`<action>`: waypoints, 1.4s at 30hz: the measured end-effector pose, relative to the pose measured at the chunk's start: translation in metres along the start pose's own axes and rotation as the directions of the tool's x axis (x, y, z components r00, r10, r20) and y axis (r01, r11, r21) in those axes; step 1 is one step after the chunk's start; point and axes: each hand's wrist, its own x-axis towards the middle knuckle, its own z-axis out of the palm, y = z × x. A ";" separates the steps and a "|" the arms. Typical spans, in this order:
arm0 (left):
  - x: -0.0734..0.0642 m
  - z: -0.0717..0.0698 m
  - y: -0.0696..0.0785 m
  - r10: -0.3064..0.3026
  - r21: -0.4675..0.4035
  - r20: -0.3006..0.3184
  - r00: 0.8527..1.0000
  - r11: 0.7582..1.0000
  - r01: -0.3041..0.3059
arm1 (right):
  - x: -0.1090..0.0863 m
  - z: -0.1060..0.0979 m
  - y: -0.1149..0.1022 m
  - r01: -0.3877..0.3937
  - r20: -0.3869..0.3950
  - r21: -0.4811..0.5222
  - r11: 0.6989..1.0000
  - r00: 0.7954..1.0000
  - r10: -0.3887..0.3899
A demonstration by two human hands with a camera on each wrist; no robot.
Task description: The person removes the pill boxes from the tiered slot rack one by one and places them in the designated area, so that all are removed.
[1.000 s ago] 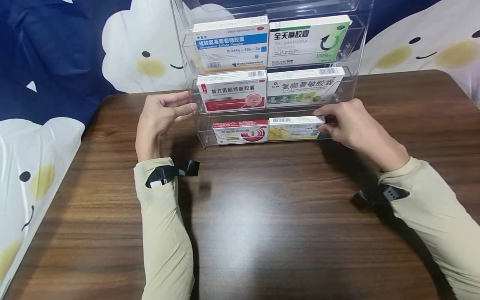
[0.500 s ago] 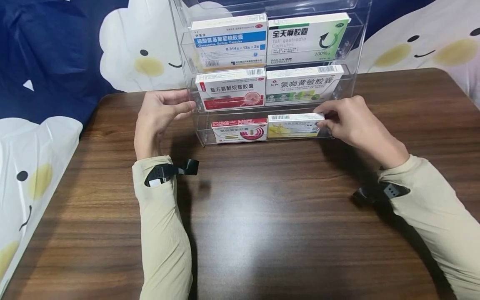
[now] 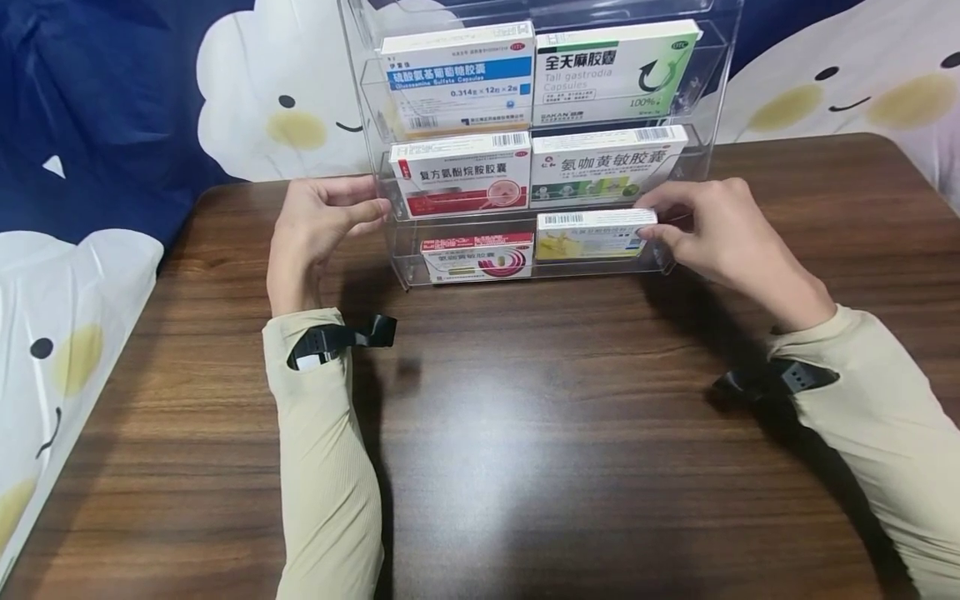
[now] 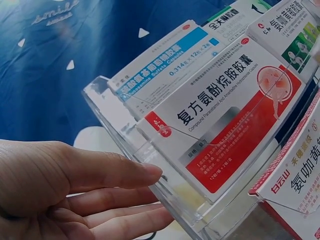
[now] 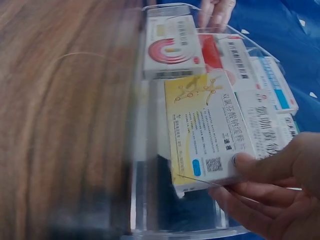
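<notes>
A blue and white box (image 3: 457, 79) and a green and white box (image 3: 611, 73) sit side by side on the top shelf. The brown wooden table (image 3: 525, 433) stands in front of a blue cloth with white smiling clouds (image 3: 277, 100).
</notes>
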 end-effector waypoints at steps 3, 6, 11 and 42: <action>0.001 0.000 0.000 0.002 0.015 0.003 1.000 1.000 -0.002 | -0.001 -0.008 -0.001 -0.074 0.005 0.047 0.996 0.997 0.074; 0.001 0.000 0.001 -0.001 0.015 0.000 1.000 1.000 0.001 | -0.002 -0.016 0.000 -0.160 0.026 0.134 0.978 0.987 0.158; 0.000 0.001 0.003 -0.001 0.075 -0.008 1.000 0.997 0.002 | -0.005 -0.025 0.005 -0.285 0.090 0.364 0.887 0.958 0.271; -0.002 0.001 0.006 0.049 0.212 0.013 0.999 0.976 -0.050 | -0.023 0.018 0.027 -0.583 0.581 0.542 0.606 0.780 0.231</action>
